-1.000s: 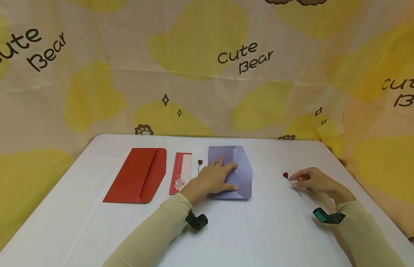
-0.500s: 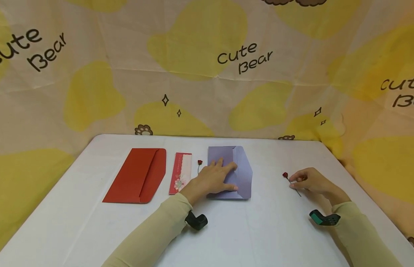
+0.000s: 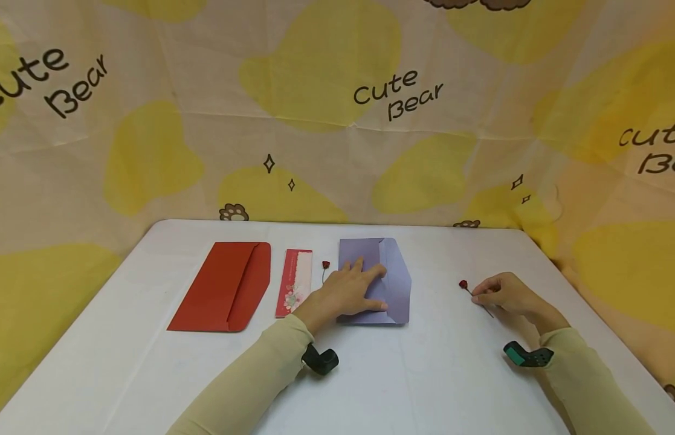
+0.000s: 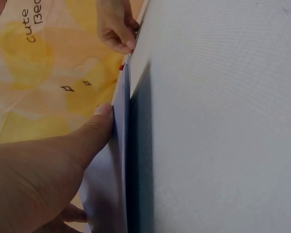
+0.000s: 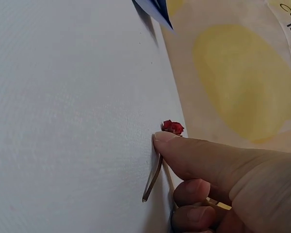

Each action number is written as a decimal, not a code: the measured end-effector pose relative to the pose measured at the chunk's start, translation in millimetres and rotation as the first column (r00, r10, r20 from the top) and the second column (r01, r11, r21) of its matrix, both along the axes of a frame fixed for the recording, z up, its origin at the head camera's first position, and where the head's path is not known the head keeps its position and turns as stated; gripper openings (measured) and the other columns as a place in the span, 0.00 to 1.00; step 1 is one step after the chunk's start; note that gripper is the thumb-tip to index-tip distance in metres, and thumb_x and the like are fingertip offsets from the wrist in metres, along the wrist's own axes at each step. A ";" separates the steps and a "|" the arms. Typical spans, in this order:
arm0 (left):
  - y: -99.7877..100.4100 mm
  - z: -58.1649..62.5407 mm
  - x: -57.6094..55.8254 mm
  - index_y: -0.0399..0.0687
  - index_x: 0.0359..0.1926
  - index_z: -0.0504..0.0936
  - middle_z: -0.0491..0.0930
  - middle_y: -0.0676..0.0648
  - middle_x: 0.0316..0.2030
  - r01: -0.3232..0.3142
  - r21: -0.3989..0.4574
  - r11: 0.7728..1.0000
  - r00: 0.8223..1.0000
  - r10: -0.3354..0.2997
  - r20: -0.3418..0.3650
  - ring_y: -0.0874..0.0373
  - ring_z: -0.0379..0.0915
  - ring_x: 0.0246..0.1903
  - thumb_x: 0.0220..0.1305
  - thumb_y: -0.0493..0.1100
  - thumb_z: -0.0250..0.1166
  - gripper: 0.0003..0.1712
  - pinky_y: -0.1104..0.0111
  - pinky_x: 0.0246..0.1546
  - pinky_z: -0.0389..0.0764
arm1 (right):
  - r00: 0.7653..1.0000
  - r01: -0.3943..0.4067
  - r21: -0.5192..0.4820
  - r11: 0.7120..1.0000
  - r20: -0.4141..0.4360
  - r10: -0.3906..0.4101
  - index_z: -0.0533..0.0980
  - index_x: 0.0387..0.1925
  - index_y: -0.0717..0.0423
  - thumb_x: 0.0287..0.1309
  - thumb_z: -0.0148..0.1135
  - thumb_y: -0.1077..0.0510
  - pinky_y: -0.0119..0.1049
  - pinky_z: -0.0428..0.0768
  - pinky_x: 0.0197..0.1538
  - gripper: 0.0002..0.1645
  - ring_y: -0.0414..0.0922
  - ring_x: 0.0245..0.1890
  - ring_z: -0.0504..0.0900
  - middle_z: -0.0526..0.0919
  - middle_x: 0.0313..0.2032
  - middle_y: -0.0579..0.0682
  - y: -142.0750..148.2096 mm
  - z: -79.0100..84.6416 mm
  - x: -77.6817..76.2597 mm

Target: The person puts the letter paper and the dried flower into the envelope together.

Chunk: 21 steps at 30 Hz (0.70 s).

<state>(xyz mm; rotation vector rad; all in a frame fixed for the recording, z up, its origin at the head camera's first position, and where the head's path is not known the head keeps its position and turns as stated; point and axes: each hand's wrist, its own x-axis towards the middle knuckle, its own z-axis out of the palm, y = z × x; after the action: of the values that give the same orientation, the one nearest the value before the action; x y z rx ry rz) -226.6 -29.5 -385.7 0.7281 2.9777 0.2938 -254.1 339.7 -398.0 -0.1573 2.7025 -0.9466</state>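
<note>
A lavender envelope (image 3: 398, 281) lies on the white table, its flap unfolded toward the right. My left hand (image 3: 350, 293) rests flat on it with the fingers spread; in the left wrist view the thumb (image 4: 94, 128) lies along the envelope. Over at the right, my right hand (image 3: 508, 294) pinches the thin stem of a small dried red rose (image 3: 463, 284) between thumb and fingers. In the right wrist view the red bloom (image 5: 173, 127) shows just beyond the thumb tip, and the stem (image 5: 153, 179) slants down below it.
Left of the lavender envelope lies a second small red rose (image 3: 326, 264), its lower stem hidden by my left hand. Beside it is a pink floral card (image 3: 295, 284). Further left lies a red envelope (image 3: 220, 287) with its flap unfolded. A patterned cloth (image 3: 321, 72) hangs behind the table (image 3: 370, 386).
My right hand has closed its fingertips onto the rose stem and shifted slightly left; the rose has tilted a little. The left hand and envelopes stay where they were.
</note>
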 end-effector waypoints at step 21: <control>-2.0 -2.3 -3.4 0.70 0.67 0.64 0.63 0.33 0.73 0.003 0.014 1.000 1.000 -0.003 0.007 0.35 0.67 0.68 0.59 0.72 0.66 0.39 0.45 0.55 0.80 | 0.999 0.035 0.043 0.998 -0.010 -0.035 0.85 0.39 0.62 0.63 0.68 0.56 0.35 0.71 0.37 0.12 0.49 0.40 0.72 0.82 0.35 0.51 -5.1 1.5 0.6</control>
<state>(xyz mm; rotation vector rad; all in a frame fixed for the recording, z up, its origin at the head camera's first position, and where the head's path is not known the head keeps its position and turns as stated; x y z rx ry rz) -230.1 -31.5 -388.0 0.7314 2.9706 0.3164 -253.5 334.6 -396.5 -0.1058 2.7400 -0.8988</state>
